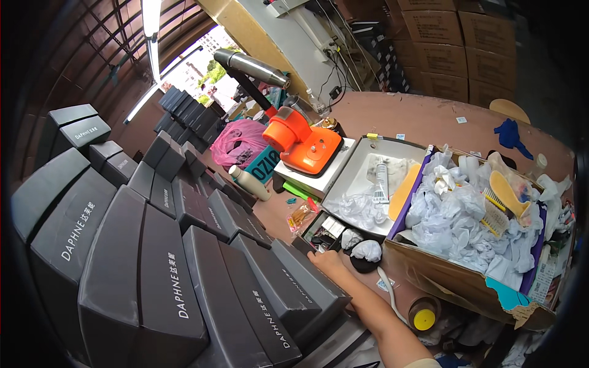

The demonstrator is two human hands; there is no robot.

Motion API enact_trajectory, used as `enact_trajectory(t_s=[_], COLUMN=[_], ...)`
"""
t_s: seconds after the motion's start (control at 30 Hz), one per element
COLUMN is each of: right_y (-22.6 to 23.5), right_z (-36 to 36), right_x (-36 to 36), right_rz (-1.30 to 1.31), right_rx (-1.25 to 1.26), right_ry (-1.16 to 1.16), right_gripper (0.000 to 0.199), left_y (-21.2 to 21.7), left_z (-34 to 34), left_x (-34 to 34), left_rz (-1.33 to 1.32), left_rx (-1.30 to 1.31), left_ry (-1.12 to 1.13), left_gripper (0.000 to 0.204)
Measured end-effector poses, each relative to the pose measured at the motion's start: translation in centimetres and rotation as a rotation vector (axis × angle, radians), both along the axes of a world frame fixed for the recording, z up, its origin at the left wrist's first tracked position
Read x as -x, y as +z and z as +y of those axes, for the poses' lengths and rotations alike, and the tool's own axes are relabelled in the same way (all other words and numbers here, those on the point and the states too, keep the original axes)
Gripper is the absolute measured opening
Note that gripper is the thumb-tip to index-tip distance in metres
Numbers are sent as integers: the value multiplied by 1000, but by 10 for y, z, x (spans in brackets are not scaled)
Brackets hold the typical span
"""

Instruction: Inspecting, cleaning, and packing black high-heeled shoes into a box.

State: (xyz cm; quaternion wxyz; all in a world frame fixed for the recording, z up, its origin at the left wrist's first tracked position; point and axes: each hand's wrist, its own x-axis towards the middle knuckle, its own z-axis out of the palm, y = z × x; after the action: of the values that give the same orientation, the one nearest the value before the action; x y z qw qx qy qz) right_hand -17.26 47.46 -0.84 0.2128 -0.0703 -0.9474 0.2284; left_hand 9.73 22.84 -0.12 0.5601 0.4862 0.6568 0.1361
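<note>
My right hand reaches in from the lower right. Its fingers are curled at the rim of a dark grey box, partly hidden by the stacked boxes. Just beyond my fingers is a small open dark box with white pieces in it. Beside my wrist lies a black shoe-like item with a wad of white paper in its opening. My left hand does not show.
Dark grey shoeboxes are stacked high on the left. An orange machine stands on a white box, near a beige bottle. At right, a carton holds crumpled paper and brushes. A yellow-ended roll sits near my forearm.
</note>
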Motion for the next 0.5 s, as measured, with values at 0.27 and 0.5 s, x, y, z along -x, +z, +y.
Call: enact_trajectory(t_s=[0.27, 0.5], right_y=[25, 44], right_z=[5, 12], right_x=[-31, -72], right_rz=[104, 327], right_rx=[372, 543], right_ry=[2, -86], right_gripper=[15, 29], left_y=[4, 17], left_z=[1, 10], left_x=[-4, -16], left_rz=[-26, -23], left_rx=[-16, -83], left_ry=[40, 21], left_gripper=[63, 62])
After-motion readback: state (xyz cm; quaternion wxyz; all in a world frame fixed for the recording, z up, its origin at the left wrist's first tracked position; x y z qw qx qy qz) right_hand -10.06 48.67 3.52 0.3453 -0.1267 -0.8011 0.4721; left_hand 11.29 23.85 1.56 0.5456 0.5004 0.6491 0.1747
